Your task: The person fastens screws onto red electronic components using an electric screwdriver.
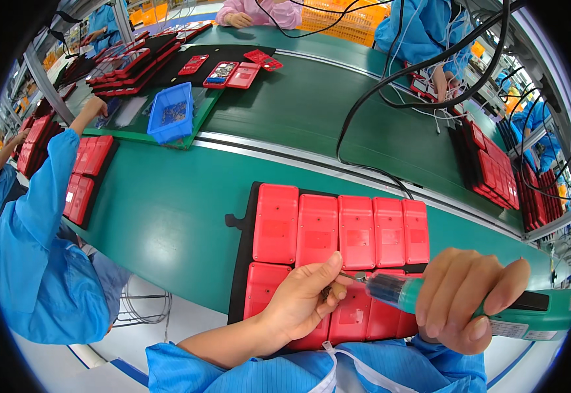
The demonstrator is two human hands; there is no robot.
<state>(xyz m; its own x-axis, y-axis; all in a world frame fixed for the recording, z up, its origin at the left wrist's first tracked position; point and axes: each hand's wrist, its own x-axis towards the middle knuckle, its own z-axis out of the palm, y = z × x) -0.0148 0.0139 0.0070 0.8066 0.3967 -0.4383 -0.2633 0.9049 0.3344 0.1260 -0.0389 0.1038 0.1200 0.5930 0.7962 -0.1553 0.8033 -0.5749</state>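
Note:
My right hand [465, 298] is wrapped round a green electric screwdriver [547, 313], held level with its dark nose [387, 288] pointing left. The thin bit reaches the thumb and forefinger of my left hand [308, 295]. That hand is closed, with small dark metal pieces that look like screws [326, 292] in its curled fingers. Both hands are above two rows of red plastic cases [317, 226], lying flat on a black foam tray [245, 249]. My hands and the screwdriver hide part of the nearer row.
A blue bin [171, 112] of small parts stands on a green board at the far left. Black cables [357, 111] hang over the conveyor belt [285, 108]. Stacked red cases [492, 164] lie at right. A co-worker in a blue sleeve [53, 170] reaches in from the left.

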